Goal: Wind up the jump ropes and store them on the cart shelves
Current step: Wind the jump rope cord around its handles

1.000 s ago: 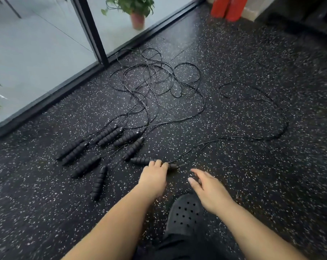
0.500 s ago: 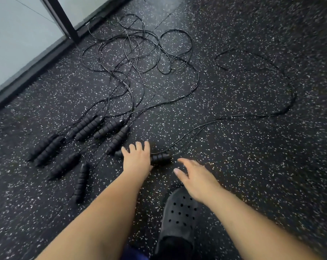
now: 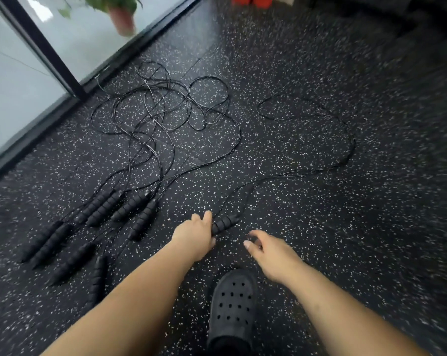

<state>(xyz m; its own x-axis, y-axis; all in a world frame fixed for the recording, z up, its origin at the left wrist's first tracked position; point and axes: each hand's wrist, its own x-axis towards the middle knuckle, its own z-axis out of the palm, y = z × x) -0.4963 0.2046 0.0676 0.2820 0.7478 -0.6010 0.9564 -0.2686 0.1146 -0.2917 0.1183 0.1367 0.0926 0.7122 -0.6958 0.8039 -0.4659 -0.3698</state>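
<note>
L hand [image 3: 194, 236] grasping jump-rope handle [image 3: 225, 224] at floor level, R hand [image 3: 267, 250] loose w/ nothing in it, just right of handle, I see spare handles [image 3: 103, 209] left of L hand, cords [image 3: 166, 111] tangled beyond.

Both arms reach down; left hand [image 3: 195, 236] grips a rope handle [image 3: 223, 224], right hand [image 3: 271, 255] apparently loosely curled.

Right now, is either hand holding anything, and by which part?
The left hand grips one handle by its near end; the right hand holds nothing.
</note>
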